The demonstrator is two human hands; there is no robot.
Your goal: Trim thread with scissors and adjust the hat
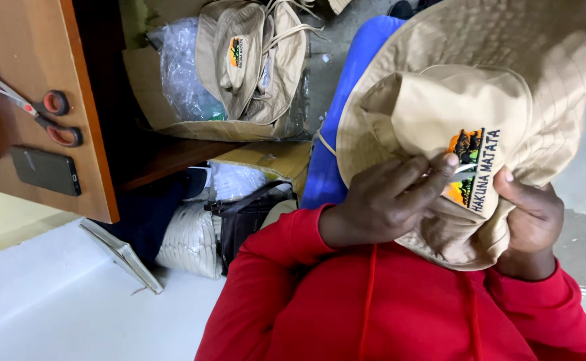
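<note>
A wooden desk corner [32, 107] fills the far left, with red-handled scissors [39, 110] and a dark phone [45, 172] lying flat on it. Beyond the desk edge, an open cardboard box [172, 100] holds more tan hats [253, 57] among clear plastic wrap, and a dark bag [243, 217] sits lower down beside a pale woven bundle. At centre and right, both bare hands in red sleeves grip a tan cloth bucket hat with a wide stitched brim [507, 60], held close to the chest, its crown turned toward the camera. The left hand [380, 200] curls against the crown from the left, its fingers [420, 177] nearly closed, pinching something thin and pale at the embroidered orange and green patch [466, 167]; what it is cannot be told. The right hand [530, 217] clasps the hat's bunched lower edge from the right, thumb pressed just beside the patch. The patch lies between the two hands, its long axis running up and down, touching the left fingertips
</note>
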